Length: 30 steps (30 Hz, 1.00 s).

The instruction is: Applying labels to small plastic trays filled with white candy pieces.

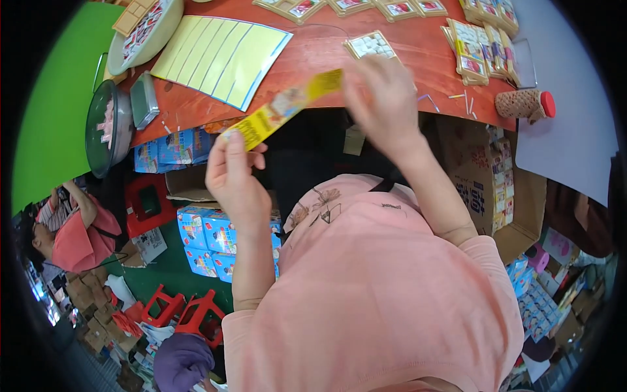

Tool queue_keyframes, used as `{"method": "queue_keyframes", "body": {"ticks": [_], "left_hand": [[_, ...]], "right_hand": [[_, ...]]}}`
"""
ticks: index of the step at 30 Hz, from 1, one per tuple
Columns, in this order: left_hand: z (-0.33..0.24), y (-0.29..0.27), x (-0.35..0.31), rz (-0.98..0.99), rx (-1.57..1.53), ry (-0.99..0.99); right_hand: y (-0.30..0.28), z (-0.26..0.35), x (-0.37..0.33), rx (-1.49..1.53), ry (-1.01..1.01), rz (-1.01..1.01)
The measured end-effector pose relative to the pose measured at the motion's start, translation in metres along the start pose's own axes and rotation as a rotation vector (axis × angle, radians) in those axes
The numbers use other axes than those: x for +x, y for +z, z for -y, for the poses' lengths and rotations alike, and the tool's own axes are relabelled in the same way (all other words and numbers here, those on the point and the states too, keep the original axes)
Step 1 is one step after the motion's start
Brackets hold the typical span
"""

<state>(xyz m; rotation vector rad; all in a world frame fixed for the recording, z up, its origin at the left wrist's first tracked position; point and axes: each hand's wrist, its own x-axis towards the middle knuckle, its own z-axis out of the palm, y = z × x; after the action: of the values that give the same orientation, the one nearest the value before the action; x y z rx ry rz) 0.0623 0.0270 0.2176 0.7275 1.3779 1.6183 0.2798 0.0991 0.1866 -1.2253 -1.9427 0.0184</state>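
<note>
Over the table (424, 40) edge, left hand (238, 186) pinches yellow strip (285, 108) firmly; right hand (386, 104) (blurred): can't tell grip. Keep strip untwisted.

There are the wearer's two hands (238, 186) (386, 104), one yellow strip (264, 121), two bowls (167, 32) (120, 149), one lined sheet (222, 57) and one jar (521, 104).

Was a red wooden table (428, 52), busy from side to side. Bore at far left a filled pale round bowl (171, 29), just beside a yellow lined sheet (219, 59). Held a grey-green rectangular container (144, 101) near the front left edge. Carried a tray of white pieces (351, 47) past the middle, with flat packs (304, 8) along the far side. Supported stacked packs (473, 55) at right, loose thin sticks (471, 104) near the front, and a speckled, red-lidded jar (519, 104) at the right corner.
</note>
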Motion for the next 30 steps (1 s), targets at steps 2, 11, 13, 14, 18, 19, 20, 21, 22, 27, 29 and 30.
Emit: {"method": "queue_keyframes", "body": {"ticks": [2,11,13,14,18,19,20,21,22,27,29,30], "left_hand": [[-0.004,-0.003,0.006,-0.022,-0.026,0.007],[0.004,0.007,0.018,0.056,-0.104,-0.051],[0.01,0.021,0.015,0.098,-0.136,-0.107],[0.013,0.028,0.014,0.134,-0.168,-0.158],[0.021,0.05,0.013,0.205,-0.241,-0.295],[0.022,0.053,0.014,0.205,-0.239,-0.296],[0.023,0.056,0.016,0.239,-0.252,-0.305],[0.024,0.059,0.016,0.277,-0.263,-0.317],[0.024,0.062,0.016,0.28,-0.26,-0.322],[0.031,0.076,0.016,0.32,-0.282,-0.424],[0.038,0.082,0.017,0.364,-0.274,-0.435],[0.042,0.084,0.018,0.404,-0.272,-0.443]], "right_hand": [[0.002,-0.038,-0.009,-0.241,0.098,-0.038],[-0.011,-0.062,-0.038,-0.509,0.388,0.212],[-0.015,-0.062,-0.04,-0.536,0.44,0.238],[-0.015,-0.064,-0.042,-0.54,0.445,0.239],[-0.025,-0.07,-0.048,-0.52,0.292,0.092],[-0.031,-0.07,-0.047,-0.428,0.267,0.003],[-0.038,-0.07,-0.046,-0.427,0.27,0.004],[-0.047,-0.069,-0.044,-0.099,0.317,-0.028],[-0.055,-0.067,-0.042,0.23,0.358,-0.063],[-0.065,-0.047,-0.033,0.83,0.718,-0.011],[-0.064,-0.051,-0.035,0.844,0.719,-0.041],[-0.065,-0.054,-0.037,0.848,0.722,-0.036]]}}
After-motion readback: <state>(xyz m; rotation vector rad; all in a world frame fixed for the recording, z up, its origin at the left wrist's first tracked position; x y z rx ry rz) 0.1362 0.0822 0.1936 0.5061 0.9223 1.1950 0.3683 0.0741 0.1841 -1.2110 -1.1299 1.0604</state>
